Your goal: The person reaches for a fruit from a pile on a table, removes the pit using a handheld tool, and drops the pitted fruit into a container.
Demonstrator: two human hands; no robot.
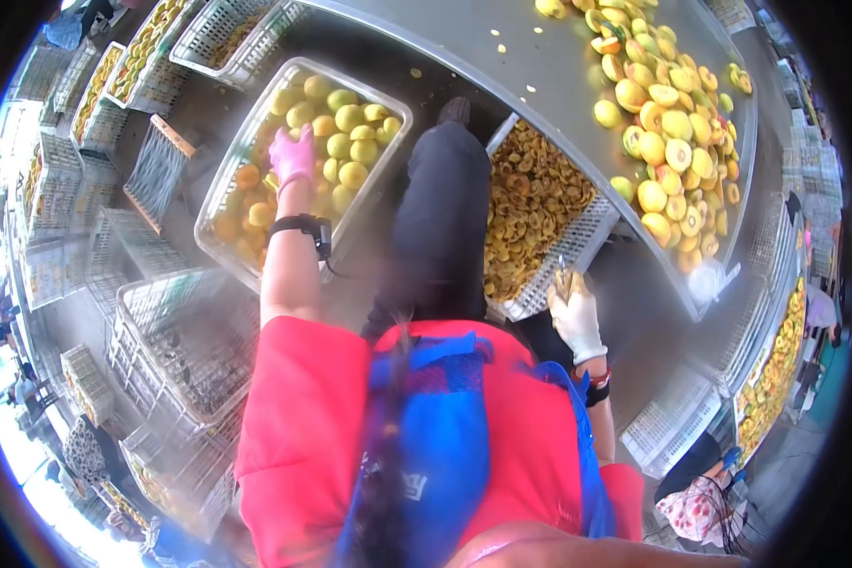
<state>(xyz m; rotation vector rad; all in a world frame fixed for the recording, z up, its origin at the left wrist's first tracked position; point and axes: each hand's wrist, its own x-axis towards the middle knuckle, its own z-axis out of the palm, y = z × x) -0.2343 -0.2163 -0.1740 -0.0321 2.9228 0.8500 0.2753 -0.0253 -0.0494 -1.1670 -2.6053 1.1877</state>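
My left hand (292, 157), in a pink glove, reaches into a pale plastic crate (393, 104) of whole yellow-green fruit that look like peaches (341, 147). Its fingers are spread over the fruit at the crate's middle. In a white glove, my right hand (576, 317) is closed around a small metal hand tool (564, 275), whose tip points away from me. That hand is beside the near corner of a white crate (525, 305) filled with small brownish-yellow cut pieces (535, 208).
A metal table (530, 66) stands ahead, with a heap of halved yellow fruit (672, 151) on its right. Stacked crates (180, 350) line the left, a small woven-seat stool (159, 170) among them. Another person (701, 506) is at lower right, near a tray of cut fruit (772, 379).
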